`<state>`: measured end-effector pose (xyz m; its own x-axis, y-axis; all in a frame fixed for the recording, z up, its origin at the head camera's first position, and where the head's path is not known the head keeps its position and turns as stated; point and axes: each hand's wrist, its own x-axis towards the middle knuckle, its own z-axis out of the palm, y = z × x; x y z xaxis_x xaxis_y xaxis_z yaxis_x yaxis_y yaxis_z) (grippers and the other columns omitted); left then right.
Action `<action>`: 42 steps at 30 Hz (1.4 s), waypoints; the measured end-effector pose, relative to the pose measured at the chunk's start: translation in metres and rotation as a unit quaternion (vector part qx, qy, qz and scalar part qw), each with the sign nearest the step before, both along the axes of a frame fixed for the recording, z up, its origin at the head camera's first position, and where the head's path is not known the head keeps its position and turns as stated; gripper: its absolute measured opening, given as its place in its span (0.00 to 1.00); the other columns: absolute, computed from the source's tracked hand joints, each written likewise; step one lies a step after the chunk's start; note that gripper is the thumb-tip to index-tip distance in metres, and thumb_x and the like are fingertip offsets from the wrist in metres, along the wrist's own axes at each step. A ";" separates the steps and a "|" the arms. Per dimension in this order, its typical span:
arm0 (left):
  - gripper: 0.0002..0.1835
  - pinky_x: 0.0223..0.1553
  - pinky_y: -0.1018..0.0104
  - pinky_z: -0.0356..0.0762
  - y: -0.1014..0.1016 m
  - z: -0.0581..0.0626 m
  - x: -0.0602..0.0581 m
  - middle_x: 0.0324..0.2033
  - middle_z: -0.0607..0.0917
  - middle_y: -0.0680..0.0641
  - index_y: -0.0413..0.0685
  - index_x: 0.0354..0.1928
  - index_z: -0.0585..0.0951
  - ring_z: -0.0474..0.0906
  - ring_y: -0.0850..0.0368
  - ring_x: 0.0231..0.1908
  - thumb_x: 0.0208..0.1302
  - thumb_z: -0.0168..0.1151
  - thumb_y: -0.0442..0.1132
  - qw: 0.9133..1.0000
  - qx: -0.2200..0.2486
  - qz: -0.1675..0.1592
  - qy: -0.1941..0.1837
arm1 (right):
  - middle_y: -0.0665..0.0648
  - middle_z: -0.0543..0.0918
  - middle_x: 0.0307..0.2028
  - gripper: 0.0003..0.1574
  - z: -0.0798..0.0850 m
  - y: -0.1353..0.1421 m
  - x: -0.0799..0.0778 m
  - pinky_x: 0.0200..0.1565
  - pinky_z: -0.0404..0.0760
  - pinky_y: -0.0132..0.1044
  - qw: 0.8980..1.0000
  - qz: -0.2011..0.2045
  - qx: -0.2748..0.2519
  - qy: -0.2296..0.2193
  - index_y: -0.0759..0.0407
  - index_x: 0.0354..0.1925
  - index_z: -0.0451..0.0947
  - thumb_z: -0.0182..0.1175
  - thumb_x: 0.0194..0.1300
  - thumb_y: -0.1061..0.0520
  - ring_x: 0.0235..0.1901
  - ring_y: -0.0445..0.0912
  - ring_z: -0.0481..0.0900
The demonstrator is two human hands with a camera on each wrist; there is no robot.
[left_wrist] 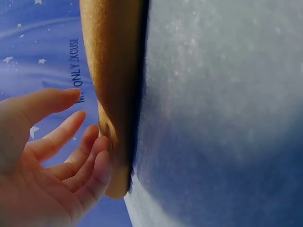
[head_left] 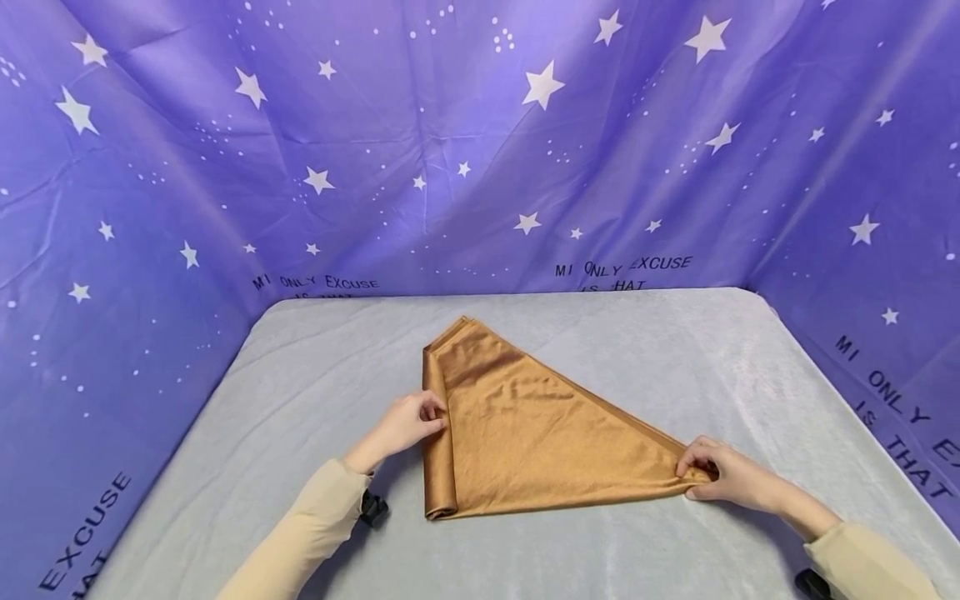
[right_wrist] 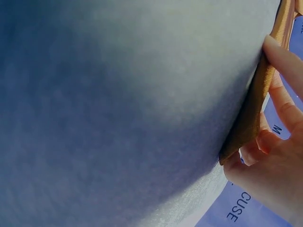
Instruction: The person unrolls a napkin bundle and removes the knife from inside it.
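A golden-brown satin cloth (head_left: 555, 442) lies folded in layers on the grey table, wide at the left and narrowing toward the right. Its left edge is rolled into a tube (head_left: 439, 467). Against the upper side of that roll rests my left hand (head_left: 405, 423), fingers loosely bent. The left wrist view shows the fingertips (left_wrist: 102, 165) touching the roll, with the thumb apart from it. At the narrow right corner, my right hand (head_left: 731, 477) pinches the cloth between thumb and fingers. The right wrist view has the folded edge (right_wrist: 251, 113) running between them.
The table (head_left: 315, 358) has a pale grey, plush cover. Behind it and at both sides hangs a purple curtain (head_left: 480, 125) with white stars and printed words. A black strap piece (head_left: 372, 508) sits at the left wrist, below the beige sleeve (head_left: 315, 517).
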<state>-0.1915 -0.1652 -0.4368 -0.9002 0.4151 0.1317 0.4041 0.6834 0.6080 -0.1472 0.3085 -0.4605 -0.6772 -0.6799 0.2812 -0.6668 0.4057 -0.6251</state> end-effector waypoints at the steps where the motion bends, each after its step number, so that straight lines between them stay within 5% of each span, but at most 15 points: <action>1: 0.07 0.25 0.72 0.65 0.001 -0.001 0.000 0.22 0.74 0.51 0.42 0.34 0.78 0.69 0.61 0.24 0.51 0.62 0.35 1.000 -0.004 -0.004 0.000 | 0.50 0.73 0.32 0.17 0.000 0.000 0.000 0.31 0.64 0.29 1.000 0.000 0.000 -0.001 0.53 0.31 0.74 0.68 0.41 0.65 0.33 0.35 0.66; 22: 0.12 0.24 0.70 0.57 0.008 -0.012 -0.002 0.22 0.67 0.49 0.42 0.38 0.77 0.59 0.60 0.23 0.53 0.63 0.40 0.997 -0.056 -0.049 -0.028 | 0.51 0.72 0.32 0.17 0.002 0.002 0.002 0.30 0.63 0.30 1.000 0.002 0.003 -0.019 0.53 0.31 0.73 0.67 0.43 0.65 0.33 0.35 0.66; 42: 0.11 0.27 0.68 0.60 0.011 -0.016 -0.008 0.24 0.66 0.51 0.45 0.28 0.73 0.61 0.59 0.25 0.48 0.66 0.40 0.996 -0.087 -0.023 -0.009 | 0.50 0.73 0.32 0.18 -0.002 0.000 -0.001 0.32 0.64 0.28 1.000 0.004 -0.005 0.007 0.54 0.31 0.74 0.68 0.41 0.66 0.34 0.34 0.66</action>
